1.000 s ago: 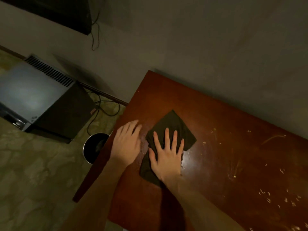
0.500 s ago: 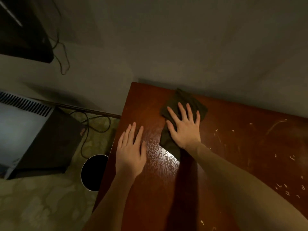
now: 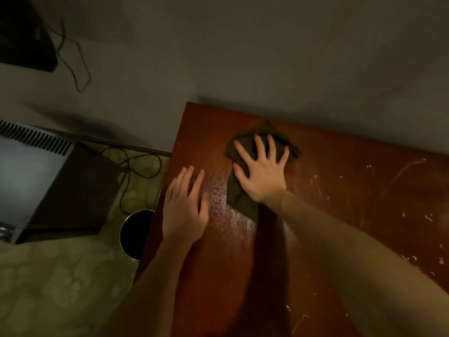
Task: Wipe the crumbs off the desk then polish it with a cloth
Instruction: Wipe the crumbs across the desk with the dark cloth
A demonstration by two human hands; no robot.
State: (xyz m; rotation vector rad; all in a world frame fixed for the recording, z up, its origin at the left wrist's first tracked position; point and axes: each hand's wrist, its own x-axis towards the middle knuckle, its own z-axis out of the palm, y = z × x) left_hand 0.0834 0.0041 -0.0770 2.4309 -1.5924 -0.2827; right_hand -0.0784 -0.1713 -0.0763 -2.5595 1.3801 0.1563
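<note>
Dim grey wall backs a reddish-brown counter (image 3: 340, 190) whose left edge runs beside a round dark bin (image 3: 136, 233) on the floor. Right hand (image 3: 263, 175), fingers spread and palm flat, presses a dark cloth (image 3: 239, 203) onto the counter close to the far edge; the cloth's long axis runs roughly from 12 to 6 o'clock under the palm. Left hand (image 3: 185, 212), also flat with fingers loosely together, rests bare on the counter just beside the cloth, at its 8 o'clock, holding nothing. Crumbs (image 3: 428, 218) lie scattered at 3 to 5 o'clock from the cloth, well apart from it, so the right hand is the nearer one. The bin sits at 8 o'clock from the cloth, past the left hand. Judged from this layout, the wiping step is unfinished: the coming stroke must reach rightward to the crumbs and draw them left toward the bin edge.
</note>
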